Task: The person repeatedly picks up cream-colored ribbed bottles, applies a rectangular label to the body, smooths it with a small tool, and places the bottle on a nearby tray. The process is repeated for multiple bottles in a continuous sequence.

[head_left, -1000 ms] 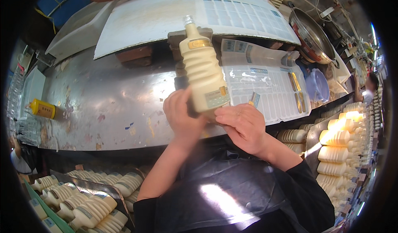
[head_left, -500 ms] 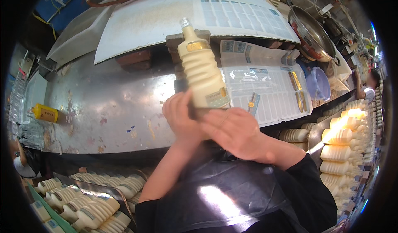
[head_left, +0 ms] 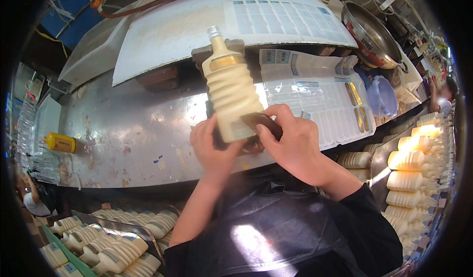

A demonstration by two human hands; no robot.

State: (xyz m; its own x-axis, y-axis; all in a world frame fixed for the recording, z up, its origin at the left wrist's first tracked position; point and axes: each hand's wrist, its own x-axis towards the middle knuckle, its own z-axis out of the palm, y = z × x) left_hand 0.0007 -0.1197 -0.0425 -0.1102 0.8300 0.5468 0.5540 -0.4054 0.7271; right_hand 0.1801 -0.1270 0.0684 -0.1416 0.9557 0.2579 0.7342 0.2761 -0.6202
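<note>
A cream-coloured bottle (head_left: 233, 87) with a ribbed body, a gold band at its shoulder and a clear neck end lies with its neck pointing away from me. Beneath it is a dark block-like rest (head_left: 199, 57). My left hand (head_left: 209, 146) is wrapped round the bottle's base at its left side. In my right hand (head_left: 298, 141) a flat dark brown scraper-like piece (head_left: 261, 123) is pinched, its edge against the lower part of the bottle. Just beyond that hand lies a translucent sheet of labels (head_left: 320, 112).
The metal table (head_left: 133, 139) carries a yellow squeeze bottle (head_left: 60, 143) at left. Behind is a raised white board (head_left: 172, 40) with another label sheet. At right are a wide pan (head_left: 369, 35) and a lilac bucket (head_left: 382, 97). Similar bottles (head_left: 118, 252) are stacked at lower left and right.
The bottle has turned, so its lower label no longer faces up. My right hand has come off flat contact to pinch the dark piece against the bottle.
</note>
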